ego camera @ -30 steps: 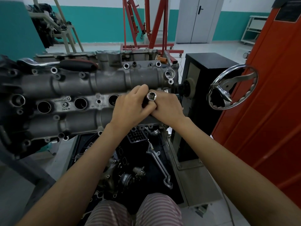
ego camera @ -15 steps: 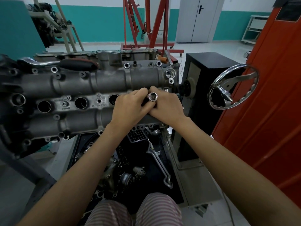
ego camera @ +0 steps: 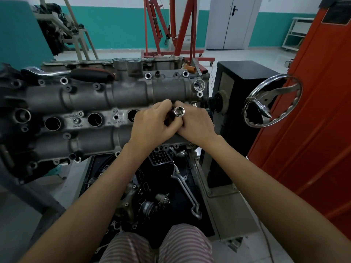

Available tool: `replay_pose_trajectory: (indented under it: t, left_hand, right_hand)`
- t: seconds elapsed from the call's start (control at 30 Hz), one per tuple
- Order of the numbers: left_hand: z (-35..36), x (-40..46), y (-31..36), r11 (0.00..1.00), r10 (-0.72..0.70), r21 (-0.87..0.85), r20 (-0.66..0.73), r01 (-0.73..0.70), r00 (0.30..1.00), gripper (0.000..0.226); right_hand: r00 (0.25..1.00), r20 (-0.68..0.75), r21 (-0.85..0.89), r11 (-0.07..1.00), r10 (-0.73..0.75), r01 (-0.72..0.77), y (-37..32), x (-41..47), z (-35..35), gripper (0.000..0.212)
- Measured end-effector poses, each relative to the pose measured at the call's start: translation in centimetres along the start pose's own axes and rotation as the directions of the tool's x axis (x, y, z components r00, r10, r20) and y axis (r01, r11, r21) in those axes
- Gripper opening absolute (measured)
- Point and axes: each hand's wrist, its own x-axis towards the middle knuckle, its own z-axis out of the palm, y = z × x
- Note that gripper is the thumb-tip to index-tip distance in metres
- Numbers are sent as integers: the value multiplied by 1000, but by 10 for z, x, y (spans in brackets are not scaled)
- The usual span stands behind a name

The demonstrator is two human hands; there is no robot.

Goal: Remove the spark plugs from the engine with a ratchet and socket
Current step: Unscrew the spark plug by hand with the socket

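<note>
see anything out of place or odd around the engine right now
Only mildly: the ratchet lies loose on top of the engine, away from both hands, while the socket sits between the left hand and right hand. Nothing looks spilled or damaged.

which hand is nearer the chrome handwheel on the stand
Right. The right hand lies just left of the handwheel, with a gap between; the left hand sits farther left, beyond the socket.

Workshop surroundings, wheel to hoist

A chrome handwheel [ego camera: 273, 103] juts from a black cabinet [ego camera: 245, 76], just beside an orange panel [ego camera: 313, 114]. Behind, a red hoist [ego camera: 176, 29] stands on the pale floor [ego camera: 247, 54] before a teal wall [ego camera: 117, 27] and a grey double door [ego camera: 230, 23]. Below lies a bent metal bar [ego camera: 187, 192].
</note>
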Motion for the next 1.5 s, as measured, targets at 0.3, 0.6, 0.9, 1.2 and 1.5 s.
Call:
replay_pose_trajectory:
  t: [0.3,0.6,0.9,1.2,1.5]
  left_hand:
    - [1,1,0,999,1,47,21,-2,1000,21]
    - [3,0,-5,1000,10,5,-28,-9,1000,33]
    - [0,0,1,1000,-10,23,-13,10,1000,24]
    - [3,-1,-5,999,27,47,-18,-26,999,36]
    - [1,0,1,998,-11,60,11,10,1000,24]
  right_hand:
    - [999,4,-29,999,45,-45,0,2,3,19]
    - [1000,-22,-37,999,18,-19,1,2,3,19]
    - [1000,-10,-3,1000,2,-2,-1,0,1,20]
    - [1000,-16,-15,1000,13,-13,0,0,1,24]
    - [1000,-12,-15,1000,19,-19,0,0,3,18]
